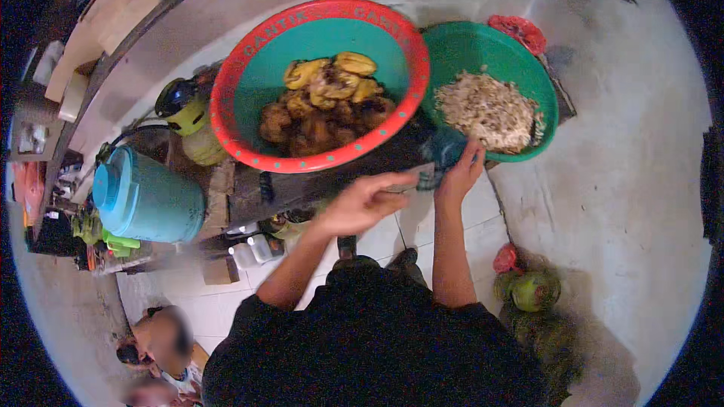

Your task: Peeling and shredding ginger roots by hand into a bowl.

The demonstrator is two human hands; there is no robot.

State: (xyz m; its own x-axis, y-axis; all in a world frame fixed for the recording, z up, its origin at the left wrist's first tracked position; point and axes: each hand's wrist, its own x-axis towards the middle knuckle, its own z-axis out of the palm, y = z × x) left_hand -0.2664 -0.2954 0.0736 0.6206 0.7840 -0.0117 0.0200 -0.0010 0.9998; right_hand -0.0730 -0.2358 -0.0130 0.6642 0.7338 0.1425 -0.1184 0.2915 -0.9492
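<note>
My right hand (462, 172) holds a dark, bluish, thin item (444, 150), maybe a plastic bag, at the near edge of a green plastic basin (441, 39). Pale, shredded or grain-like food (486, 107) lies in that basin. My left hand (367, 203) is blurred, with its fingers spread towards the dark item; whether it touches it I cannot tell. Left of the green basin stands a larger basin with a red rim (319, 163) and a green inside. It holds yellow, peeled-looking fruit pieces (331, 79) and brown, fried-looking pieces (317, 124).
A light blue drink cooler (153, 195) and a green gas cylinder (195, 130) stand at the left. Red plastic (517, 33) lies behind the green basin. Another green cylinder (534, 288) is on the floor at the lower right. A person (169, 345) is at the lower left.
</note>
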